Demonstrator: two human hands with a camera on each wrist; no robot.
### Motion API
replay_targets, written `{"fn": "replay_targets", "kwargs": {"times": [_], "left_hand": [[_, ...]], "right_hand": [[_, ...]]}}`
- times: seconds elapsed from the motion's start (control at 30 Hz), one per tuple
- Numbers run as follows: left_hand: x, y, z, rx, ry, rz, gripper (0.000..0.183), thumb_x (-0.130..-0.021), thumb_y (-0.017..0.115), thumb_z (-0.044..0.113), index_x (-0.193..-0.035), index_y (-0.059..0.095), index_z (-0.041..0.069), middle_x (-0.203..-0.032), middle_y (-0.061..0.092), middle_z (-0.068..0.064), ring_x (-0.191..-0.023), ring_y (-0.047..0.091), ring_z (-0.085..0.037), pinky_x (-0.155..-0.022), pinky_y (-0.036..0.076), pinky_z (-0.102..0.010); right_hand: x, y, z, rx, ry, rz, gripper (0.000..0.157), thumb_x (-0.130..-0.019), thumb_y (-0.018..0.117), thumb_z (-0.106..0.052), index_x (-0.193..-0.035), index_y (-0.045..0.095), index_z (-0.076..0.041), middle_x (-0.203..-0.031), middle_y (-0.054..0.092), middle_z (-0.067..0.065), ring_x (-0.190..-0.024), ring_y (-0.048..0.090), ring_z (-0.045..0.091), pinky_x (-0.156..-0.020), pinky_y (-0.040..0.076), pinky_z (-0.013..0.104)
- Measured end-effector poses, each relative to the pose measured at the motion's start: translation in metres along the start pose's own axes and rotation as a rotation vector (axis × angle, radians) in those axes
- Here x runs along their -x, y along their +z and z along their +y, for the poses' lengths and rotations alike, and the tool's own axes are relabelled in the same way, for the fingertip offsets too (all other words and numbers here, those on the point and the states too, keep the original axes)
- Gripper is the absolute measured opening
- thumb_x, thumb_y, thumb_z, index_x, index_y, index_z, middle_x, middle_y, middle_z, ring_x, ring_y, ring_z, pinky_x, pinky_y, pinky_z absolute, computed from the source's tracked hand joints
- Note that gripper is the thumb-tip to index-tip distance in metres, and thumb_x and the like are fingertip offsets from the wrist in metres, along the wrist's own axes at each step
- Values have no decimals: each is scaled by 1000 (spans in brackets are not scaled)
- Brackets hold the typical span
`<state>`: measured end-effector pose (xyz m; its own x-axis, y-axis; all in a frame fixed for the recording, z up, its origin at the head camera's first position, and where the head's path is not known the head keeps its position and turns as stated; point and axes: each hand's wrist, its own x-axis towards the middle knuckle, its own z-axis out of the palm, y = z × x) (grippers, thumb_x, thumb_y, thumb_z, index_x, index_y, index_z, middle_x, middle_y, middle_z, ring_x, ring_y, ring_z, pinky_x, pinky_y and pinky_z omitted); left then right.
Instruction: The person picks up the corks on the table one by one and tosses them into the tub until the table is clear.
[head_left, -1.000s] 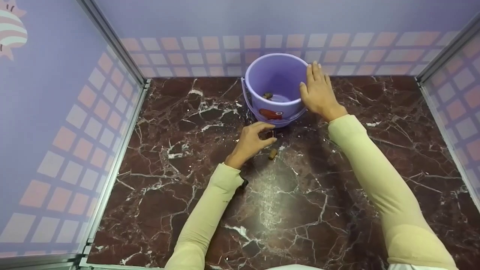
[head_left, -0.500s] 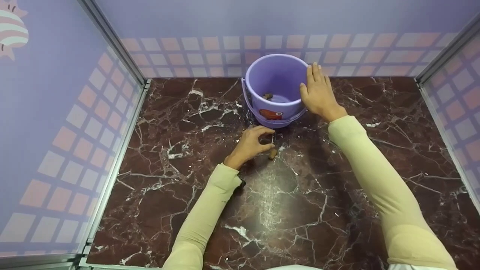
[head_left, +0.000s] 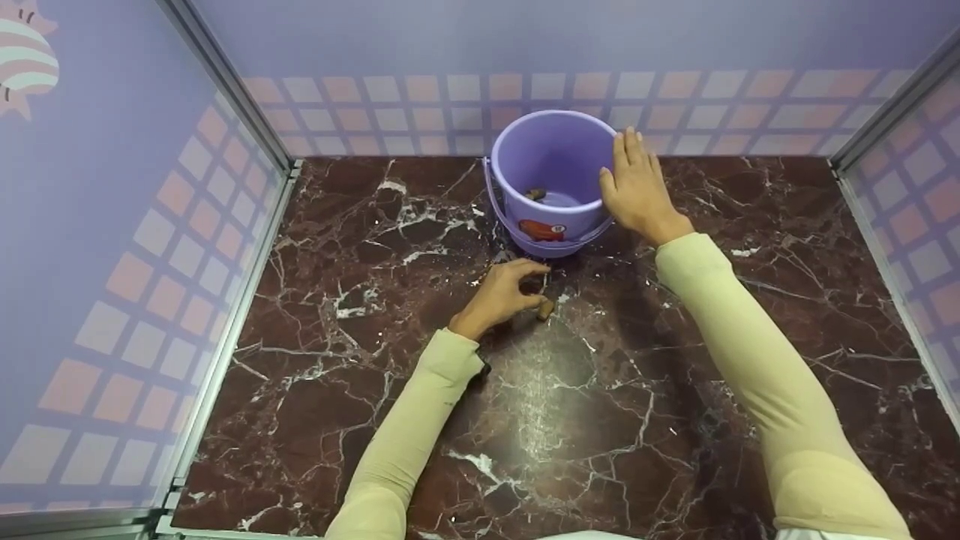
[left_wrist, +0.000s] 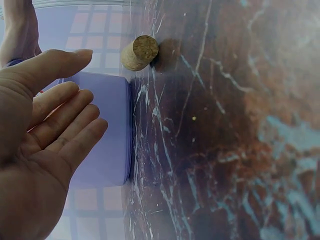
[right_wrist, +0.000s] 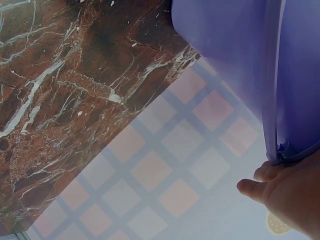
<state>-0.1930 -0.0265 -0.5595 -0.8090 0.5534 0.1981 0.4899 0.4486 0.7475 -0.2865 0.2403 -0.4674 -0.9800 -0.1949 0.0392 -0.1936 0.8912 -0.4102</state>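
Observation:
A purple bucket (head_left: 551, 221) with a red label stands upright near the back wall. My right hand (head_left: 639, 187) rests on the right side of its rim with fingers straight; in the right wrist view the fingers touch the bucket by its handle. A cork (head_left: 545, 310) lies on the tabletop in front of the bucket. Just left of that cork, my left hand (head_left: 502, 294) hovers with thumb and fingers parted. The left wrist view shows nothing between them, the cork (left_wrist: 140, 52) lying beyond the thumb tip. Brown pieces like corks (head_left: 535, 194) lie at the bucket's bottom, partly hidden by its front wall.
The dark red marbled tabletop (head_left: 337, 420) carries the bucket and the cork. Lilac panels with pink and white squares rise behind it (head_left: 375, 45), on the left (head_left: 112, 225) and on the right. Metal frame strips (head_left: 225, 82) join the panels at the corners.
My left hand has drawn slightly back from the bucket, bringing the thumb close to the cork. The right hand has kept its place on the rim, and the cork lies where it was.

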Motion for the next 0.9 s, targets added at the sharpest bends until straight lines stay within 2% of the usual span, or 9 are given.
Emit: {"fn": "replay_targets", "kwargs": {"times": [0.47,0.63,0.9], "left_hand": [[-2,5,-6,-24,-26,-36,49,-85,88,7,-130,73,-3,-130,72,-15,-126,65,-31,-115,45,-32],[-2,6,-8,-34,-19,-43,49,-85,88,8,-130,73,-2,-130,73,-15,-124,65,-31,-114,47,-33],[-1,7,-7,-37,-10,-92,46,-86,88,9,-129,74,-2,-129,73,-15,-121,68,-30,-111,50,-34]], "right_hand": [[0,1,-1,-3,1,3,72,-112,28,-33,-165,7,10,-174,-1,29,-162,-5,39,-130,-6,50],[0,1,-2,-1,-3,6,72,-112,28,-33,-165,7,11,-173,-1,29,-161,-4,40,-130,-5,50],[0,0,-2,-2,-2,7,72,-111,28,-33,-165,7,10,-173,0,30,-161,-3,41,-130,-5,50]]}}
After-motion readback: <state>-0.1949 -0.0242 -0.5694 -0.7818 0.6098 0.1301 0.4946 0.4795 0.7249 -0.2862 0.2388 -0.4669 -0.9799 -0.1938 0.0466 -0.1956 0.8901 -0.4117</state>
